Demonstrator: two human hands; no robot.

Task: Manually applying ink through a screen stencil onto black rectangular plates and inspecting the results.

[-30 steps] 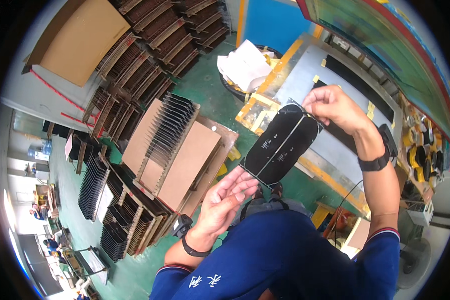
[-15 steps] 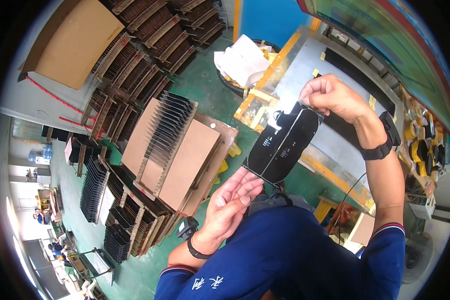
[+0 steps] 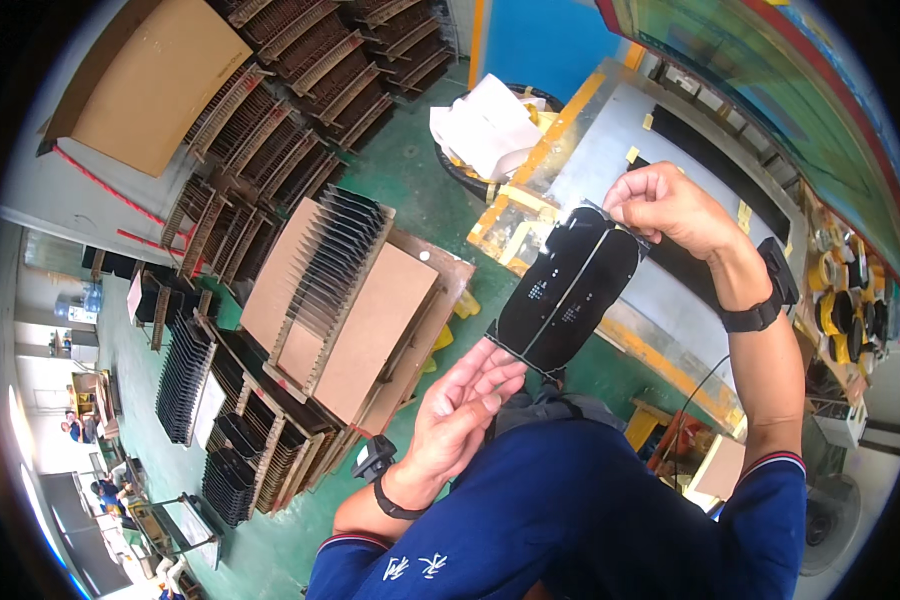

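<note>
While both hands are on it, a black sheet (image 3: 548, 305) with rounded lobes, a pale centre line and clusters of small pale dots hangs tilted in front of the person, its underside hidden. The right hand (image 3: 670, 208) has thumb and forefinger closed on the far right corner. The left hand (image 3: 460, 405) meets the near left edge with loosely bent fingers, the thumb seemingly clear of it; I cannot tell whether they pinch, since the sheet may cover some fingertips. Beyond, to the right, is a worktable (image 3: 610, 135) bearing a black strip (image 3: 720, 165); a second dark piece there is partly covered by the sheet and right hand. Far right, a framed screen (image 3: 800, 90) is cut off by the dark rim, and yellow and black rolls (image 3: 845, 315) blur together below it. White paper (image 3: 485, 125) fills a dark bin at the far side. Left, a slotted rack (image 3: 335, 260) of thin black sheets stands on a brown board (image 3: 395, 335). Against half a second ago, the white glare on the sheet's far end has gone; both hands keep the same corners.
</note>
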